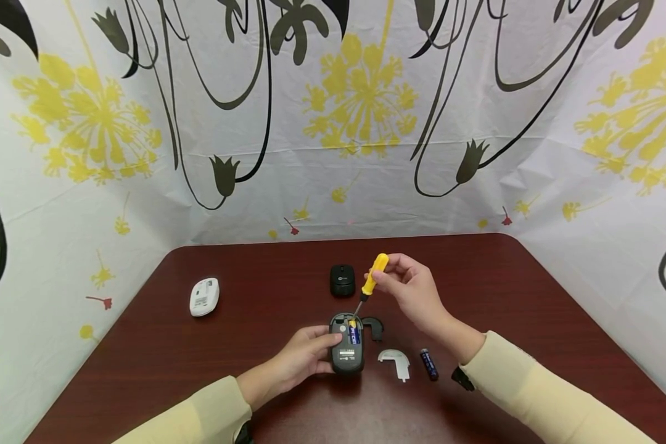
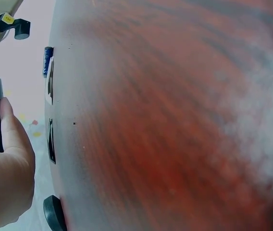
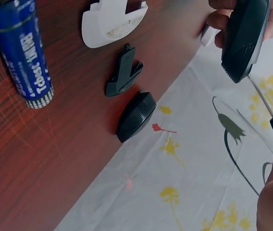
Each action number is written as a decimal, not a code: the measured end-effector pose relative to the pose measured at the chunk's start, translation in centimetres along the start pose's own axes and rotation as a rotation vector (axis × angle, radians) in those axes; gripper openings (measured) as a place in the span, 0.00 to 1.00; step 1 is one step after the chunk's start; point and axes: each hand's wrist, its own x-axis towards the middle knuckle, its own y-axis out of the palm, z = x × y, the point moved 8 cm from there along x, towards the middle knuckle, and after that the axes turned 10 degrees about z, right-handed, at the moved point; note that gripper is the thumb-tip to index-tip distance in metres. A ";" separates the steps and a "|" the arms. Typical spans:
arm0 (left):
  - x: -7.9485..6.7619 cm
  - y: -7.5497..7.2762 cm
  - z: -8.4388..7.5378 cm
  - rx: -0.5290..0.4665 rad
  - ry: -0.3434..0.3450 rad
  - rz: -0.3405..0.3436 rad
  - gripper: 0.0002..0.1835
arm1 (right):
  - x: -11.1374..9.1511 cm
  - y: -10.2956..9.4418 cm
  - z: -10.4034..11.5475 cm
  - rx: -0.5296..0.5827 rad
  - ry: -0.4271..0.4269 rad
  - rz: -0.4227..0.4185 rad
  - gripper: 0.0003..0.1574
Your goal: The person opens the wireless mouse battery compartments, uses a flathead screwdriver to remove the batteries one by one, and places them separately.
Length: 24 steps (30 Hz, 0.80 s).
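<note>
My left hand (image 1: 302, 354) grips a dark computer mouse (image 1: 346, 364) by its sides, underside facing up. Its battery bay lies uncovered, with a blue and gold battery (image 1: 354, 331) inside. In my right hand (image 1: 416, 290) is a screwdriver (image 1: 375, 271) with a yellow handle, pinched between thumb and fingers. The screwdriver's metal tip meets the top end of the bay, by the battery's end. In the right wrist view the screwdriver shaft (image 3: 261, 95) reaches the edge of the held mouse (image 3: 246, 38), whose open underside is hidden there.
A black battery cover (image 1: 375, 328) lies just right of the held mouse. Nearer me are a white battery cover (image 1: 395, 362) and a loose blue battery (image 1: 428, 364). Another black mouse (image 1: 342, 280) sits behind, and a white mouse (image 1: 204, 296) lies upside down at the left.
</note>
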 end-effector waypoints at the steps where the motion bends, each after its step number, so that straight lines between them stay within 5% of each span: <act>1: 0.0 0.0 0.0 -0.001 0.000 -0.001 0.25 | -0.1 0.2 0.2 -0.024 -0.019 0.009 0.17; 11: 0.1 -0.1 -0.1 -0.007 0.021 0.006 0.24 | -1.4 2.7 2.8 -0.316 -0.265 0.102 0.13; 17: 0.1 -0.1 0.0 -0.005 0.019 0.015 0.25 | -2.4 4.4 5.4 -0.362 -0.371 0.130 0.15; 24: 0.1 -0.1 0.0 0.003 0.006 0.024 0.24 | -3.1 5.3 5.9 -0.391 -0.421 0.159 0.16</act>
